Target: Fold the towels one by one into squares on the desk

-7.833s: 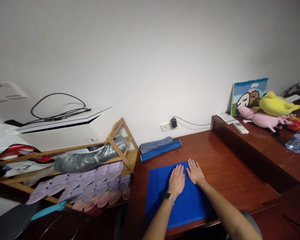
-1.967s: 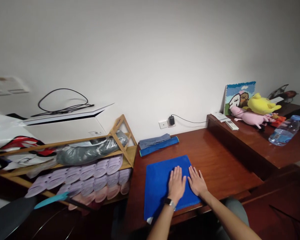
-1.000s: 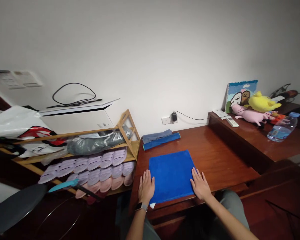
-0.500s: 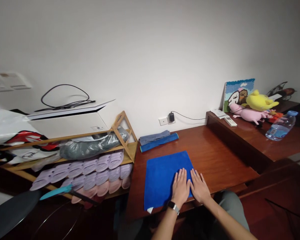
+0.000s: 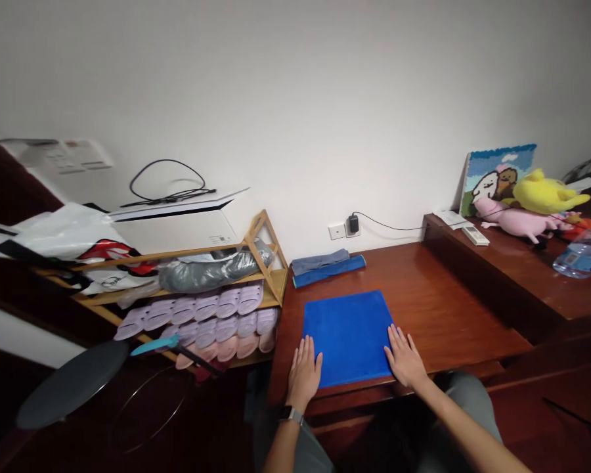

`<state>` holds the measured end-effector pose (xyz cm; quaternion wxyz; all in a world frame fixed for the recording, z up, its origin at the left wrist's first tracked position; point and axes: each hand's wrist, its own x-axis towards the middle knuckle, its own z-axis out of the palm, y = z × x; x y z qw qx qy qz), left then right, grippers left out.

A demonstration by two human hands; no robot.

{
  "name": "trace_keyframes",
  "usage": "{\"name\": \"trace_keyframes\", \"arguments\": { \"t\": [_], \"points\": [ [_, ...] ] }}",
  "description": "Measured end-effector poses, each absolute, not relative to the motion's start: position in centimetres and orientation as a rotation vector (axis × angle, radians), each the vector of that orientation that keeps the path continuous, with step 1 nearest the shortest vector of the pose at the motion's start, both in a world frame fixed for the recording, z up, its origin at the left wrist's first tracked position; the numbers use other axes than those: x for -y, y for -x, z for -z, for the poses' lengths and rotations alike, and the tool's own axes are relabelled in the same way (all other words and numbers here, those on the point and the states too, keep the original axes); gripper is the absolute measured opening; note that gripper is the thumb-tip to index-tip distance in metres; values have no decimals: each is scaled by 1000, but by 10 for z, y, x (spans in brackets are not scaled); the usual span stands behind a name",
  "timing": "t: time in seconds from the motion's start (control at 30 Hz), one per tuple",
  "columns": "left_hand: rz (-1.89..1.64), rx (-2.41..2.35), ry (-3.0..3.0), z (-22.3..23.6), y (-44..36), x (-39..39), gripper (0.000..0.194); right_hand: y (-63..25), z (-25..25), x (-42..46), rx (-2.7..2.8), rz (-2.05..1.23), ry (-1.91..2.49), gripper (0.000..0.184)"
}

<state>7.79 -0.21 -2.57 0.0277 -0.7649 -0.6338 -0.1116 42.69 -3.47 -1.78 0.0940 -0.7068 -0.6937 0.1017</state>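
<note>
A blue cloth (image 5: pixel 349 338) lies flat and folded into a near square at the front of the brown wooden desk (image 5: pixel 453 315). My left hand (image 5: pixel 304 373) rests flat over its left edge near the front corner, fingers stretched out, a watch on the wrist. On the opposite edge, my right hand (image 5: pixel 406 358) lies flat with its fingers apart, touching the cloth's right border. Neither hand grips anything. Farther back on the desk are a rolled grey-blue cloth (image 5: pixel 320 262) and a rolled blue cloth (image 5: pixel 329 270), side by side.
A wooden rack (image 5: pixel 270 276) with several lilac slippers (image 5: pixel 229 301) and a white box (image 5: pixel 177 231) stands at left. On the raised right surface are a remote (image 5: pixel 475 236), plush toys (image 5: pixel 517 218) and a water bottle (image 5: pixel 578 257). A charger (image 5: pixel 353 224) is plugged into the wall.
Half a second ago both hands lay together at the cloth's right side; my left hand has since moved to the left edge. Earlier, the cloth extended farther toward the desk's front. The view has shifted slightly.
</note>
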Motion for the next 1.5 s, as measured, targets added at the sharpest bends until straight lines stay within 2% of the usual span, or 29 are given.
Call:
{"name": "trace_keyframes", "arguments": {
  "t": [0.23,0.4,0.63,0.77,0.87,0.97,1.23,1.5],
  "points": [
    [429,1956,2301,32,-89,12,63,-437,16,32,2121,-342,2087,72],
    [428,1918,2365,10,-102,9,63,-433,-4,10,2080,-320,2092,72],
    [507,1694,2615,-24,-196,-16,61,-427,-2,-19,2109,-347,2151,71],
    [521,1620,2733,-15,-259,-28,62,-431,9,-20,2118,-355,2123,70],
    [517,1665,2759,0,-277,-35,62,-432,11,-20,2124,-353,2104,69],
    [476,1771,2685,12,-252,-43,62,-432,10,-20,2108,-356,2120,70],
    [328,2090,2279,12,-110,-73,62,-429,3,-18,2100,-351,2145,70],
    [422,2047,2269,29,-106,-76,63,-432,-4,-34,2148,-330,2161,70]
  ]
}}
